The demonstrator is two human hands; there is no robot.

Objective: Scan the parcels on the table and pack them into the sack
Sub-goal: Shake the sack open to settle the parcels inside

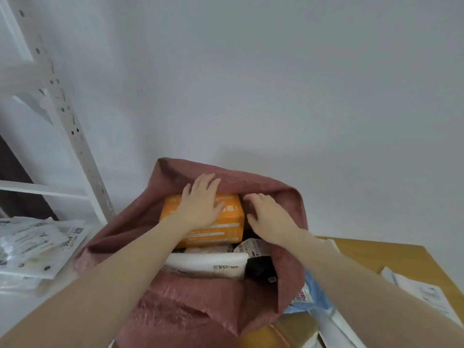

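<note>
While both hands reach into the pink woven sack point(190, 297), the packing step is in hand: the left hand point(200, 199) presses flat, fingers spread, on a rigid orange box point(226, 222), and the right hand point(268, 217) hovers beside it, its grip loosely spread. Soft white plastic parcels point(208, 264) lie beneath. Next, judging by the parcels point(424, 295) left on the wooden worktop point(376, 254), another needs fetching and scanning.

Dusty-red sack point(200, 297), orange box point(226, 222)
The box carries white printed bands; a white parcel point(208, 264) and a black one point(261, 270) lie beneath; the bench point(391, 257) is tan wood, the wall point(251, 84) pale grey.
</note>
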